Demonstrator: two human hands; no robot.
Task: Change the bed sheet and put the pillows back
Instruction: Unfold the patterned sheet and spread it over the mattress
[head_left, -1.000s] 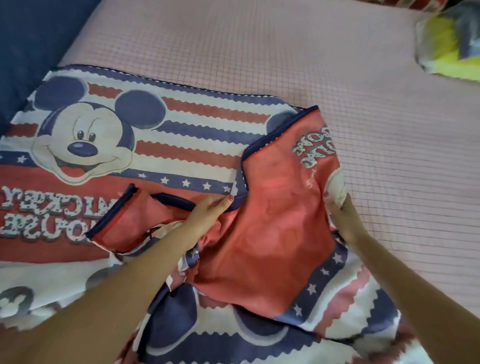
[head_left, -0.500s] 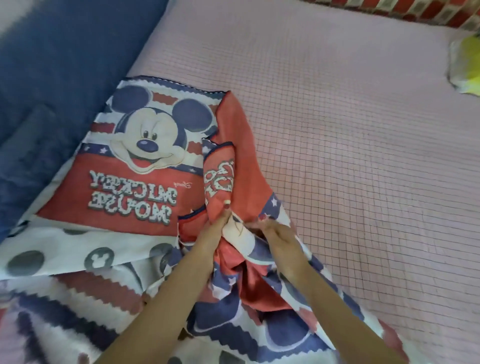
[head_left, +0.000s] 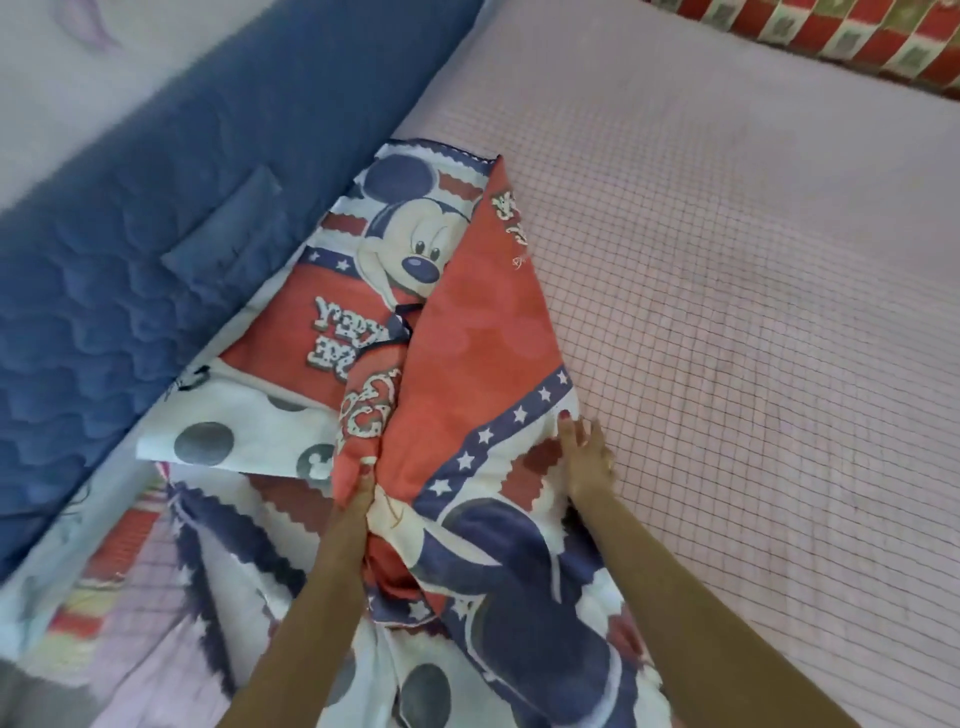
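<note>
Presently, left hand (head_left: 363, 483) gripped red-white-blue cartoon-print cotton sheet (head_left: 467, 338); right hand (head_left: 587, 457) lay flat, fingers straight (bunched folds risked tangling).

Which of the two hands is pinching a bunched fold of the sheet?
The left hand; it pinches the cartoon-print sheet, while the right hand rests flatter at its edge.

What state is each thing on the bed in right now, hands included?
Mickey Mouse sheet: bunched and folded over itself, not spread, lying on the mattress.
Left hand: grips a bunched red fold of the sheet.
Right hand: fingers laid on the sheet's right edge; grip unclear.
Pink checked mattress cover: mostly bare and flat.
Blue quilted side panel: beside the mattress, uncovered.
</note>
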